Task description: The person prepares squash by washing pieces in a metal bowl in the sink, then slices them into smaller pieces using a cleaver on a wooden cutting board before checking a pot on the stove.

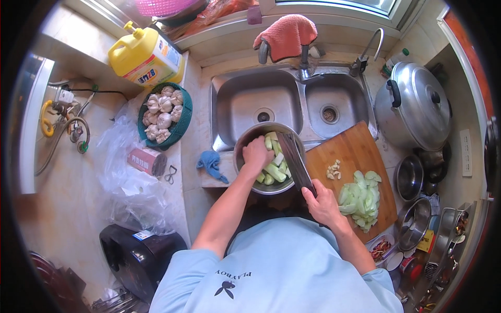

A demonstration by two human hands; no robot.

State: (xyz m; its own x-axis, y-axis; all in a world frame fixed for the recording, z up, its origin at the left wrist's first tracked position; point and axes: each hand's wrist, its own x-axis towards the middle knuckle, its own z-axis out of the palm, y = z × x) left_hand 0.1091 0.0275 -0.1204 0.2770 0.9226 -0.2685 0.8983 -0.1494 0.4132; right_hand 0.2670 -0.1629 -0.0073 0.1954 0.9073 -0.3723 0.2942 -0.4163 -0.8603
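Note:
My left hand (pixel 258 153) reaches into a steel bowl (pixel 250 135) at the front edge of the sink. Its fingertips are hidden among chunks of pale green peeled vegetable (pixel 275 172), so their grip cannot be made out. In my right hand (pixel 323 202) is the handle of a dark cleaver (pixel 294 160). The blade slants across the bowl's right side and covers part of the contents. To the right, a wooden cutting board (pixel 332 150) bears a heap of thin pale green slices (pixel 362 199) and a small pile of chopped garlic (pixel 333 170).
A double steel sink (pixel 256 92) with a faucet (pixel 304 66) lies beyond the bowl. Right stand a large aluminium pot (pixel 413 105) and steel bowls (pixel 409 177). Left are a garlic basket (pixel 188 113), a yellow jug (pixel 145 58), a blue cloth (pixel 211 164) and a peeler (pixel 170 175).

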